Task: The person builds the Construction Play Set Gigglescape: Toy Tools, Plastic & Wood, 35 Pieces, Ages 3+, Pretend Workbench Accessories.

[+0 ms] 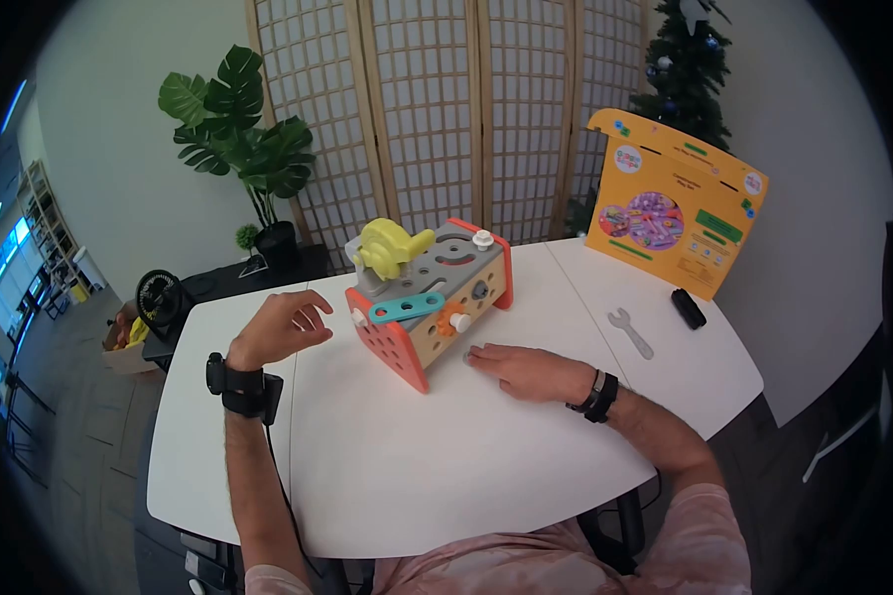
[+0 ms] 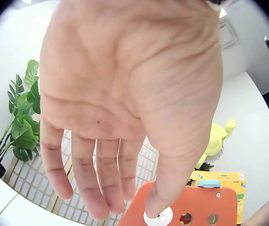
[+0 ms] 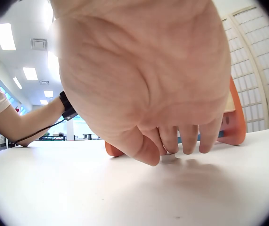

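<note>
A toy workbench (image 1: pixel 446 278) with red-orange ends and a grey top stands on the table. It bears a yellow toy saw (image 1: pixel 389 248), a teal strip (image 1: pixel 407 307), an orange gear (image 1: pixel 448 319) and white bolts. The left hand (image 1: pixel 280 329) hovers at the workbench's left end, fingers loosely bent, holding nothing. In the left wrist view its thumb overlaps a white bolt head (image 2: pixel 159 217); contact cannot be told. In front of the workbench, the right hand (image 1: pixel 534 374) has its thumb and a fingertip at a small grey-white piece (image 3: pixel 168 158) resting on the table, seemingly pinching it.
On the right of the white table (image 1: pixel 397 456) lie a grey toy wrench (image 1: pixel 630 333) and a black object (image 1: pixel 688 308). A yellow box (image 1: pixel 677 203) stands at the back right. Behind the table are a folding screen (image 1: pixel 427 119) and a plant (image 1: pixel 238 139).
</note>
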`<action>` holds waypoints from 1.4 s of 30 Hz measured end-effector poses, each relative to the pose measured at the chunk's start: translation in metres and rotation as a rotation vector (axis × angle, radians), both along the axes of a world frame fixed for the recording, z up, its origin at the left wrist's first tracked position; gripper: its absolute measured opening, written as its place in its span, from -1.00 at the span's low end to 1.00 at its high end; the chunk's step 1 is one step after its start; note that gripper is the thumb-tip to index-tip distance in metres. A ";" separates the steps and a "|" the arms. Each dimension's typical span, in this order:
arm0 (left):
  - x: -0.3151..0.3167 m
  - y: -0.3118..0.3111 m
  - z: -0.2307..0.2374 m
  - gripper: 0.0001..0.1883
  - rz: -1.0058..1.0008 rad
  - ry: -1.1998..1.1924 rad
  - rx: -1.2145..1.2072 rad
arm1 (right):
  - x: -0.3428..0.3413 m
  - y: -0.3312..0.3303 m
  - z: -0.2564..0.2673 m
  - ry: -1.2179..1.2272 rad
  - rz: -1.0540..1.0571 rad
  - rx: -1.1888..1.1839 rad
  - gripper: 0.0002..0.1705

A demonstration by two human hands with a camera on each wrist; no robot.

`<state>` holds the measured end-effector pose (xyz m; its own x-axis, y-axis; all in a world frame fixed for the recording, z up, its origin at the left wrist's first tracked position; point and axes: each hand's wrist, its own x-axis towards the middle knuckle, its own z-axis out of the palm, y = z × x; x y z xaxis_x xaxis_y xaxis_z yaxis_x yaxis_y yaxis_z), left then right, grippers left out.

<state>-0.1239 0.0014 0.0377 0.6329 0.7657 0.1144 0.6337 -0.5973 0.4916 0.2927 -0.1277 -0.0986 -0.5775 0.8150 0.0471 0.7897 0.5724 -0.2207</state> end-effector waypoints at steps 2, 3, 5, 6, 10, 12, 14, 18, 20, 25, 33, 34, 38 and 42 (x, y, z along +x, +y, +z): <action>-0.002 0.002 -0.002 -0.68 0.001 -0.012 0.011 | -0.008 0.005 -0.001 -0.001 0.045 0.028 -0.31; -0.004 0.004 -0.004 -0.68 0.003 -0.041 0.006 | -0.012 0.006 -0.001 -0.004 0.047 0.027 -0.31; -0.005 0.004 -0.004 -0.68 0.008 -0.073 0.000 | -0.019 0.007 0.004 -0.038 0.067 0.033 -0.32; -0.006 0.004 -0.004 -0.67 0.006 -0.076 0.002 | -0.021 0.008 0.004 -0.041 0.070 0.033 -0.32; -0.006 0.002 0.000 -0.67 -0.006 -0.033 -0.003 | -0.027 0.005 0.010 -0.008 0.055 0.012 -0.31; -0.005 0.002 0.000 -0.67 0.000 -0.029 0.002 | -0.028 0.002 0.019 -0.006 0.049 0.024 -0.30; -0.006 0.001 0.001 -0.67 0.008 -0.025 0.006 | -0.017 -0.001 0.027 0.067 -0.009 0.013 -0.34; -0.011 0.001 0.002 -0.66 0.019 -0.038 0.005 | 0.039 0.003 0.031 0.000 -0.150 0.107 -0.39; -0.010 0.003 0.001 -0.66 0.010 -0.054 0.002 | 0.078 0.004 0.042 0.004 -0.302 0.077 -0.36; -0.007 0.000 0.004 -0.68 0.022 -0.052 0.008 | 0.171 -0.016 0.038 -0.045 -0.592 0.191 -0.46; -0.008 0.005 -0.002 -0.64 -0.002 -0.076 0.020 | 0.221 -0.032 0.032 0.022 -0.667 0.041 -0.67; -0.008 0.004 -0.002 -0.64 -0.004 -0.074 0.019 | 0.220 -0.030 0.031 0.043 -0.650 0.063 -0.74; -0.005 0.000 0.003 -0.68 -0.002 -0.069 0.025 | 0.189 -0.028 0.047 0.308 -0.682 -0.082 -0.86; -0.007 0.000 0.003 -0.71 -0.006 -0.071 0.010 | 0.164 -0.006 0.029 0.299 -0.555 -0.064 -0.90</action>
<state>-0.1307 0.0015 0.0405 0.6275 0.7605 0.1668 0.5937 -0.6060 0.5295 0.4565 -0.1333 -0.0694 -0.0376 0.9959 0.0824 0.8642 0.0739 -0.4977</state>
